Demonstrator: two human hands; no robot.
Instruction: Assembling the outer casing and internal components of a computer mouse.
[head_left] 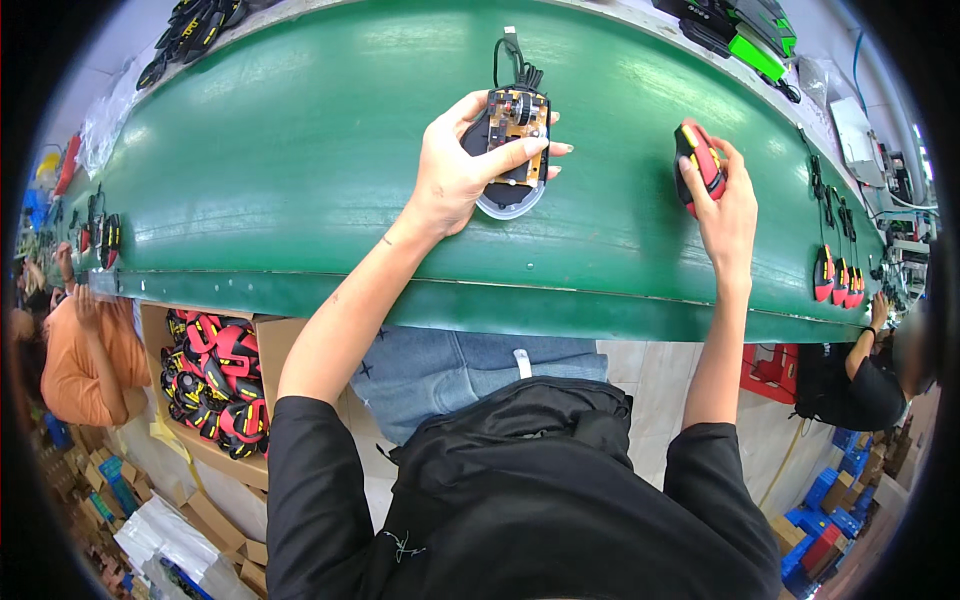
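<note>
My left hand (452, 165) grips an opened computer mouse base (517, 190), its thumb across the top and fingers round the far side. The base is dark with a pale, clear rounded end, and a tan circuit board (510, 125) with a small wheel lies bare in it. A bundled black cable (522, 72) with a plug runs from its far end. To the right, my right hand (722, 195) is closed round a red, black and yellow mouse top shell (703, 165), held above the green surface. The two parts are well apart.
The green work surface (330, 150) spans the view. Several red mice (840, 280) with cables lie at its right end. An open carton (205, 455) of red and black shells stands below left. Co-workers are at the far left (90, 360) and far right (860, 380).
</note>
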